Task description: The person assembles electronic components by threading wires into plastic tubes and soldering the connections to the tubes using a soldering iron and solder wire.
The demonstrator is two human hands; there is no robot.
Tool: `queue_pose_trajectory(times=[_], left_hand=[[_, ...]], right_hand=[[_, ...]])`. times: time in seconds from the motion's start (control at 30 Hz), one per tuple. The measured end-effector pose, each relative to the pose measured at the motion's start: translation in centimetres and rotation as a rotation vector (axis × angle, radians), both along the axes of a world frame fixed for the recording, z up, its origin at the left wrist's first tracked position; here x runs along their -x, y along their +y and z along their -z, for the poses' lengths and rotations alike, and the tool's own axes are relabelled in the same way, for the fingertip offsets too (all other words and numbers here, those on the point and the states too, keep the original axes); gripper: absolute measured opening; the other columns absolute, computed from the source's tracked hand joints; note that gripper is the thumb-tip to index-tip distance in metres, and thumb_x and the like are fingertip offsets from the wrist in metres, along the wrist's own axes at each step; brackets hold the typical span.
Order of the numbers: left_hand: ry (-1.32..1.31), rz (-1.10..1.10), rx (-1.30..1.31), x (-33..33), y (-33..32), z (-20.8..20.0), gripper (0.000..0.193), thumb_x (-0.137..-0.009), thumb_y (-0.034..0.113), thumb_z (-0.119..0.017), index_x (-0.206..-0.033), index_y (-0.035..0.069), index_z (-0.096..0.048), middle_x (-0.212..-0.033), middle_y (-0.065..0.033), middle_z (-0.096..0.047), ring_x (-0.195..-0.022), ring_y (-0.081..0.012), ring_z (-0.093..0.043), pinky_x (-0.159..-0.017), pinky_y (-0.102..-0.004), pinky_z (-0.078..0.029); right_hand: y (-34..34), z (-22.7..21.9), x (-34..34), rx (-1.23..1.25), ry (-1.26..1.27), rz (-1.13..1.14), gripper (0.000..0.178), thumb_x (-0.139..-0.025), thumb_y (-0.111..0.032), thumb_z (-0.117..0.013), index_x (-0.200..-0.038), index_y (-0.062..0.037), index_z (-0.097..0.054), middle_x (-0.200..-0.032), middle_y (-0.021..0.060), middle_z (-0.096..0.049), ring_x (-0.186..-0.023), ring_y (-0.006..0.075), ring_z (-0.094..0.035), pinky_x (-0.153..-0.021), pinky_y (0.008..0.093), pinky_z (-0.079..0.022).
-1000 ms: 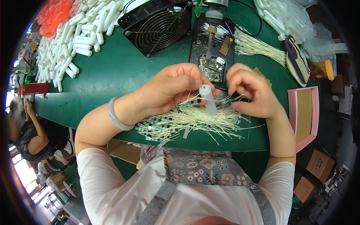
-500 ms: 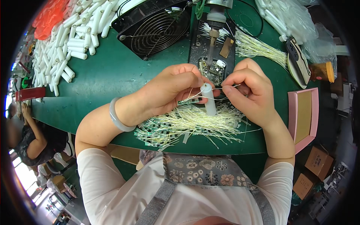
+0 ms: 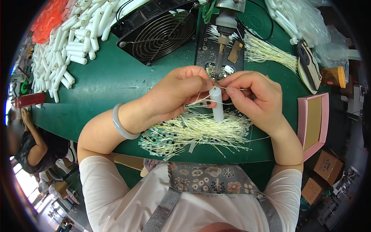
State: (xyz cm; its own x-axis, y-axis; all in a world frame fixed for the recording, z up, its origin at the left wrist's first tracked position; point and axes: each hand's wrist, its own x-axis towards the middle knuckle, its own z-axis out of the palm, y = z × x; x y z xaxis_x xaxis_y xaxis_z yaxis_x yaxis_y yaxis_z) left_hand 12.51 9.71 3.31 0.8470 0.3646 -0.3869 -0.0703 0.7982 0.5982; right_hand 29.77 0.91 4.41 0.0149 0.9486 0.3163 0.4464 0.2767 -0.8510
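Note:
My left hand (image 3: 174, 91) is closed on a white cylinder (image 3: 218, 110) that stands nearly upright, its end with a small metal contact facing up. A small green circuit board (image 3: 198, 104) with thin white wires is tucked under the same fingers. My right hand (image 3: 258, 94) pinches a thin white wire (image 3: 240, 89) just beside the cylinder's top. Close above the fingertips is the lower end of a soldering iron (image 3: 221, 54), pointing down; its contact with the wire cannot be made out. Below both hands lies a pile of wired circuit boards (image 3: 193, 129).
White cylinders (image 3: 62, 58) are heaped at the far left, beside a black fan (image 3: 162, 36). A wire bundle (image 3: 270, 52), a dark oblong device (image 3: 309, 65) and a pink box (image 3: 325, 116) lie to the right. Another person (image 3: 33, 149) sits at the left.
My right hand has moved left, bringing its fingertips in by the cylinder's top. The cylinder in my left hand has shifted slightly right, and the iron's tip is nearer the fingers.

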Motion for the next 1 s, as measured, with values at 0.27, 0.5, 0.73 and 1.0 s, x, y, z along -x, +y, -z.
queue_pose_trajectory(times=[0.27, 0.5, 0.73, 1.0], left_hand=[[0.028, 0.039, -0.041, 0.06, 0.29, 0.32, 0.005, -0.079, 0.000, -0.047, -0.079, -0.002, -0.052, -0.083, -0.0132, -0.060, -0.082, -0.0206, -0.062, -0.072, -0.0298, -0.051], [-0.001, 0.003, 0.029, -0.09, 0.36, 0.07, 0.005, -0.080, 0.002, -0.049, -0.079, -0.001, -0.052, -0.082, -0.0129, -0.060, -0.073, -0.0174, -0.060, -0.070, -0.0276, -0.051], [0.045, -0.012, -0.007, -0.25, 0.47, -0.03, 0.005, -0.081, 0.002, -0.049, -0.078, 0.000, -0.052, -0.079, -0.0095, -0.059, -0.071, -0.0145, -0.059, -0.068, -0.0277, -0.051], [0.047, -0.011, -0.063, -0.11, 0.41, 0.34, 0.005, -0.080, 0.003, -0.050, -0.077, 0.000, -0.053, -0.077, -0.0080, -0.058, -0.069, -0.0125, -0.057, -0.067, -0.0254, -0.050]], right_hand=[[0.12, 0.08, 0.06, -0.008, 0.003, -0.009, 0.006, -0.073, -0.002, -0.064, -0.076, -0.0026, -0.059, -0.077, 0.0054, -0.064, -0.050, 0.0086, -0.052, -0.044, 0.0205, -0.040], [0.19, 0.17, 0.24, -0.054, -0.020, 0.007, 0.005, -0.072, -0.001, -0.063, -0.074, -0.0020, -0.058, -0.076, 0.0071, -0.064, -0.057, 0.0135, -0.057, -0.048, 0.0230, -0.045], [0.37, 0.21, 0.16, -0.047, -0.016, 0.024, 0.005, -0.072, -0.001, -0.063, -0.074, -0.0019, -0.058, -0.076, 0.0078, -0.064, -0.057, 0.0136, -0.058, -0.049, 0.0226, -0.045], [0.43, 0.23, 0.32, -0.090, -0.030, 0.019, 0.006, -0.072, -0.001, -0.063, -0.075, -0.0015, -0.058, -0.076, 0.0091, -0.064, -0.059, 0.0155, -0.059, -0.050, 0.0239, -0.046]])
